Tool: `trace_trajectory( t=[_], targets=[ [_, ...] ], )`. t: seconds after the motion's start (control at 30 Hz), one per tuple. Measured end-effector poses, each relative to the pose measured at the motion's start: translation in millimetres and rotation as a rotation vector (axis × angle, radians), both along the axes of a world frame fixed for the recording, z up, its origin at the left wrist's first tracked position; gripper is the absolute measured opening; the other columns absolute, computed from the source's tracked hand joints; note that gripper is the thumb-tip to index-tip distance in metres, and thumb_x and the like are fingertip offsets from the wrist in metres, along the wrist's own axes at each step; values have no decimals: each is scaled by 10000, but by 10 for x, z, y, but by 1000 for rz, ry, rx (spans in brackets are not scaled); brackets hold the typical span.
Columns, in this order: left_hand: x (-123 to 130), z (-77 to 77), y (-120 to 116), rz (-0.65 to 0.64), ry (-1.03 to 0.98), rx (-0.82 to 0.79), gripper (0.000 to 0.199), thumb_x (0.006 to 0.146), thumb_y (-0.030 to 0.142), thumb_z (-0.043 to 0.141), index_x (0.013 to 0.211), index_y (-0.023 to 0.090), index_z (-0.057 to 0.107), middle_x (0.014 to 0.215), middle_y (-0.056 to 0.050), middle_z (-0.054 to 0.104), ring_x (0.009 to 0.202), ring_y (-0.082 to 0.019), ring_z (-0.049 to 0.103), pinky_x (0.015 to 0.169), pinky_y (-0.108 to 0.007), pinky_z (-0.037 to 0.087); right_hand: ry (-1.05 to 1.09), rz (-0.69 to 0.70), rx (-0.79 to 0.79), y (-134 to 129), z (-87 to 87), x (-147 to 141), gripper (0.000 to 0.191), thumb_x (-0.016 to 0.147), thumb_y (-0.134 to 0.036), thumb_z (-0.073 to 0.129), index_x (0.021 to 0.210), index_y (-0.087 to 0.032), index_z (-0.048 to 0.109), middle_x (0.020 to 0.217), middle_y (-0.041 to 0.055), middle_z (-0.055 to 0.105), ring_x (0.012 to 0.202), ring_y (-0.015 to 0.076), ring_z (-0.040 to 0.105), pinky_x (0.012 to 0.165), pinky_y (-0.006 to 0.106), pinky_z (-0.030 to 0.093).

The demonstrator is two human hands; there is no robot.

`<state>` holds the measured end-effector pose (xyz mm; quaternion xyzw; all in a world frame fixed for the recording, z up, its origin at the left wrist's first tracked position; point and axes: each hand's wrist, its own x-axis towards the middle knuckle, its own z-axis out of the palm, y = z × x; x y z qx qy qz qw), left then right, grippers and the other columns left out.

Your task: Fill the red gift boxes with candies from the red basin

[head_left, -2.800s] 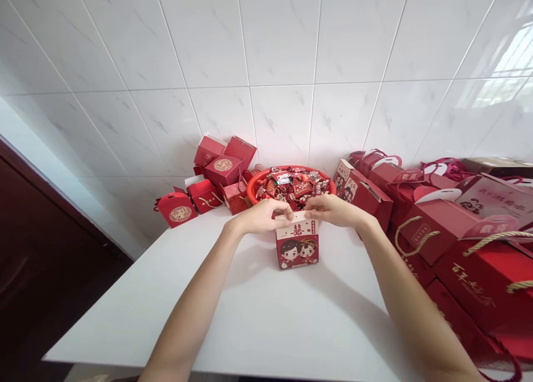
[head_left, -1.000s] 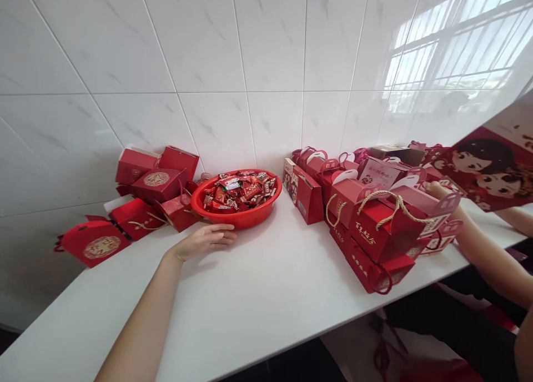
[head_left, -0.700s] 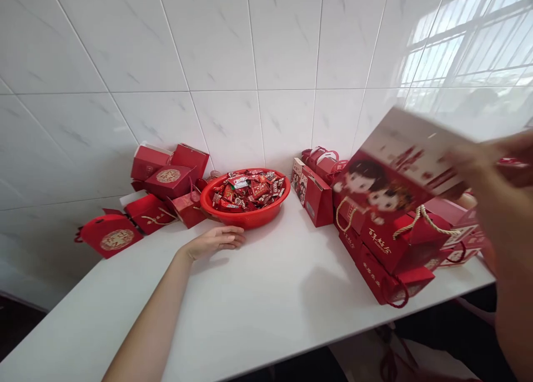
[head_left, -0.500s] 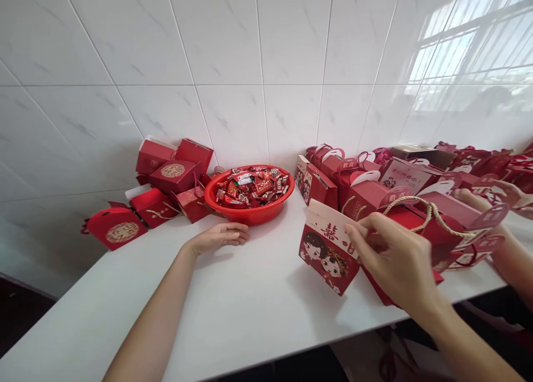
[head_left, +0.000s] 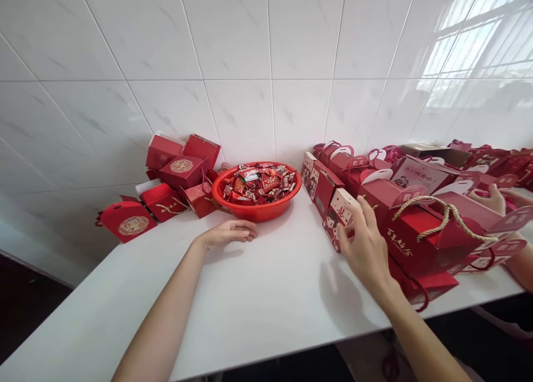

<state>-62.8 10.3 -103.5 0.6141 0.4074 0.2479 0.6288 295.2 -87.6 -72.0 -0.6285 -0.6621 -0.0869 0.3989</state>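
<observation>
My left hand (head_left: pixel 228 235) lies at the front of a red plastic basin (head_left: pixel 259 211), its fingers stretched out and holding nothing. Wrapped candies (head_left: pixel 260 183) in mostly red wrappers fill the basin. On the right, my right hand (head_left: pixel 366 246) grips a small red and cream gift box (head_left: pixel 332 225) printed with a cartoon couple. This box stands upright at the front end of a row, beside another red gift box (head_left: pixel 327 187). My thumb and fingers are at its right side; part of the box is hidden behind them.
Several red boxes (head_left: pixel 183 168) are piled at the left by the tiled wall. Many handled gift boxes (head_left: pixel 416 237), some with rope handles, crowd the right of the white table (head_left: pixel 258 298). Another person's hand (head_left: pixel 491 199) is among them at the far right.
My right hand has carried the couple-printed box away from me, from above the table to the front end of the box row. My left hand stays by the basin. The view has shifted slightly.
</observation>
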Motion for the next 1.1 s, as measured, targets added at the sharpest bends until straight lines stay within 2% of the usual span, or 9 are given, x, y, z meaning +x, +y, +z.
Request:
trace_trajectory(
  t=[0.07,0.17,0.3,0.47,0.63,0.7,0.77,0.93,1.1],
  targets=[
    [2,1,0,14,12,-8,380,764,356,816,1111,221,739,1111,-103,766,1005,-236,697,939,-372,504,19,142,-6,-80,-130,-71,267,968,-295,471,1176,-203,612,1456,167,528,796,189,690,582,294,493],
    [4,-4,-4,16,16,6,382,764,369,817,1108,222,739,1103,-96,768,991,-226,698,929,-360,505,-8,294,-179,-77,-345,-131,222,951,-279,475,1088,-202,632,1273,126,661,849,199,704,664,299,529],
    [7,-34,1,3,10,20,380,775,378,809,1110,214,734,1102,-102,768,987,-227,703,919,-364,505,-13,250,-391,67,-518,-104,214,900,-209,483,1044,-178,638,1168,128,691,1002,252,697,779,342,536],
    [25,-31,2,-10,10,24,425,755,393,832,1119,198,731,1100,-113,767,960,-222,714,875,-349,512,90,311,-351,193,-624,-7,220,889,-283,475,968,-187,657,1047,122,714,925,262,703,780,370,538],
    [-3,305,-130,-180,23,51,435,749,426,838,1108,197,749,1119,-126,766,948,-243,726,874,-370,540,214,376,-319,203,-653,25,235,845,-378,524,890,-213,685,939,103,745,809,257,713,691,350,553],
    [-60,505,-195,-163,-25,122,449,737,447,842,1095,189,756,1087,-128,773,932,-252,726,869,-381,550,265,405,-296,176,-623,12,252,850,-420,532,854,-227,694,879,85,745,742,238,699,639,320,548],
    [-162,698,-218,20,-145,254,448,721,445,848,1067,175,757,1031,-120,777,910,-247,723,858,-376,553,299,446,-277,136,-589,-14,273,867,-452,536,812,-237,696,809,65,730,672,213,669,573,285,526],
    [-615,1160,-34,762,-413,569,270,702,281,797,943,190,714,890,-35,745,822,-151,686,841,-307,534,345,537,-221,30,-603,-108,268,890,-464,581,792,-250,709,719,30,687,611,173,600,557,231,509],
    [-1294,1510,150,1405,-141,657,201,650,154,710,847,167,674,850,-28,715,821,-141,675,817,-272,532,430,562,-226,2,-715,-124,292,906,-479,580,799,-239,708,719,29,669,627,164,603,541,207,500]
  ],
)
